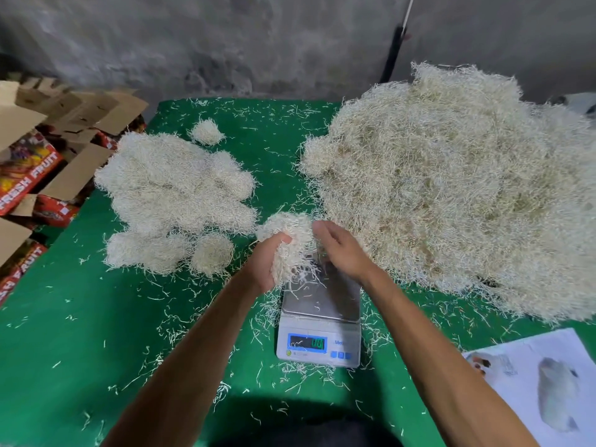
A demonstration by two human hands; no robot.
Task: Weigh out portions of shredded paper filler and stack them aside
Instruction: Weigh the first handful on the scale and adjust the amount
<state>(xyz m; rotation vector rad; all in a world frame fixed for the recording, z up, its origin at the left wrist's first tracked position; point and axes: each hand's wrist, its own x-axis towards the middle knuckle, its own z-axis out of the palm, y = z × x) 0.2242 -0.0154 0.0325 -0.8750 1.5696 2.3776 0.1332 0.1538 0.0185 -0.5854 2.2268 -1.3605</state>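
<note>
A small digital scale (319, 330) with a steel pan and a lit blue display sits on the green table (80, 333) in the middle. Just above its pan, my left hand (266, 262) grips a clump of pale shredded paper (290, 240). My right hand (338, 250) touches the clump's right side with fingers curved around it. A few strands lie on the pan. A big heap of shredded paper (451, 188) fills the right side. Several rounded weighed portions (174, 195) lie stacked at the left.
Open cardboard fruit boxes (42, 156) crowd the left edge beyond the table. A printed white sheet (541, 385) lies at the near right corner. Loose strands are scattered over the green cloth. A grey wall closes the far side.
</note>
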